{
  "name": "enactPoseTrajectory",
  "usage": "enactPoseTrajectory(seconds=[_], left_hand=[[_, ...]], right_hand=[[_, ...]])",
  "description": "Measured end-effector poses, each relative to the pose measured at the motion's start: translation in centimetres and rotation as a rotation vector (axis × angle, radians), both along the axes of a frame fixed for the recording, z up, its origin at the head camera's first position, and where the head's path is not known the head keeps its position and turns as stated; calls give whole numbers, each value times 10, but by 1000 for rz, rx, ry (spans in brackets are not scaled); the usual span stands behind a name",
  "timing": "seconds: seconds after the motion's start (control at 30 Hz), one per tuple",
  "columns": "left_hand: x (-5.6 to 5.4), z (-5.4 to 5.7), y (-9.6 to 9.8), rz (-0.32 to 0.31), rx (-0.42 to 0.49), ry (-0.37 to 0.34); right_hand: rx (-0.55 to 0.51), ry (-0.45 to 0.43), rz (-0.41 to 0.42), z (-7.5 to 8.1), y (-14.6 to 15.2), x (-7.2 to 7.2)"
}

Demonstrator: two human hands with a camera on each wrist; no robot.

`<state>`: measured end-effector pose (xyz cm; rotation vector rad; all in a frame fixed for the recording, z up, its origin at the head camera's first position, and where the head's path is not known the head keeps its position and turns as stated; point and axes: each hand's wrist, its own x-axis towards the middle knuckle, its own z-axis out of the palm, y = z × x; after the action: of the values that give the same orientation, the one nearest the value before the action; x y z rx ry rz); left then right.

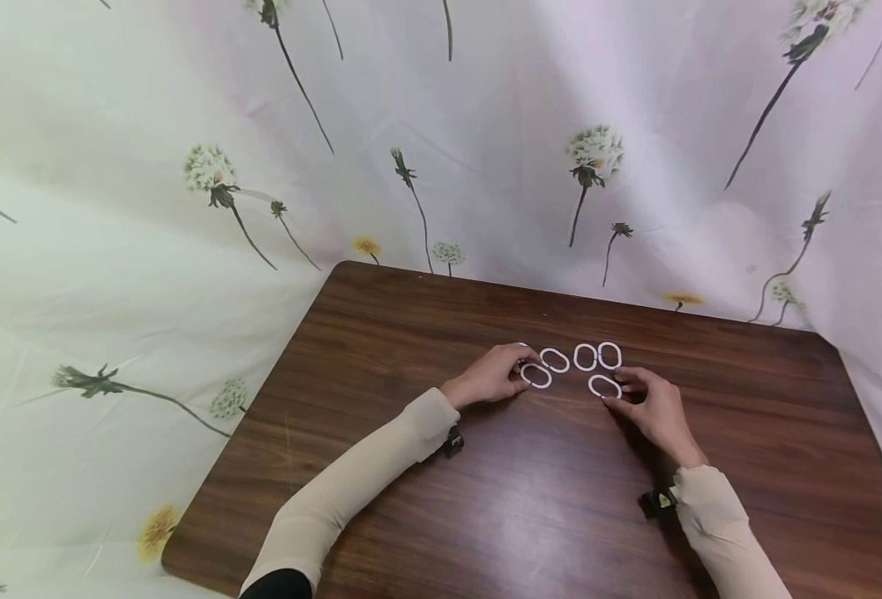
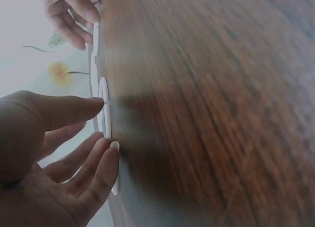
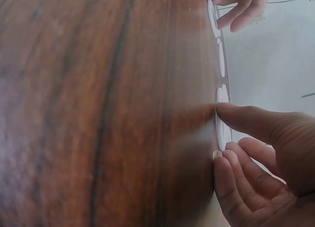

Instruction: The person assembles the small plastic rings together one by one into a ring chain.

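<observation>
Several white oval plastic rings lie in a cluster on the brown wood-grain table (image 1: 441,491). My left hand (image 1: 489,376) holds the near left ring (image 1: 550,380) between thumb and fingertips; in the left wrist view this ring (image 2: 108,119) stays low, close over the wood. Beyond it, the far left ring (image 1: 568,364) touches or nearly touches it. My right hand (image 1: 658,409) pinches the near right ring (image 1: 592,384) at its right end, the thumb on the near side. Two more rings, a left one (image 1: 576,358) and a right one (image 1: 621,356), lie side by side behind it.
A white curtain (image 1: 486,166) printed with dandelions hangs behind and to the left of the table. Dark wrist devices, one on the left (image 1: 453,442) and one on the right (image 1: 656,502), sit at the cuffs of the pale sleeves.
</observation>
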<state>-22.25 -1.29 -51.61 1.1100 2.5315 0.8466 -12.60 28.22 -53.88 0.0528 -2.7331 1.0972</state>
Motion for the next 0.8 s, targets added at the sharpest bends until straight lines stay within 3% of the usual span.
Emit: enactPoseTrajectory(seconds=[0.37, 0.8], left_hand=[[-3, -4, 7, 23, -51, 34], [-4, -4, 12, 37, -98, 77]], right_hand=[[-9, -5, 20, -1, 0, -3], [54, -61, 71, 3, 1, -9]])
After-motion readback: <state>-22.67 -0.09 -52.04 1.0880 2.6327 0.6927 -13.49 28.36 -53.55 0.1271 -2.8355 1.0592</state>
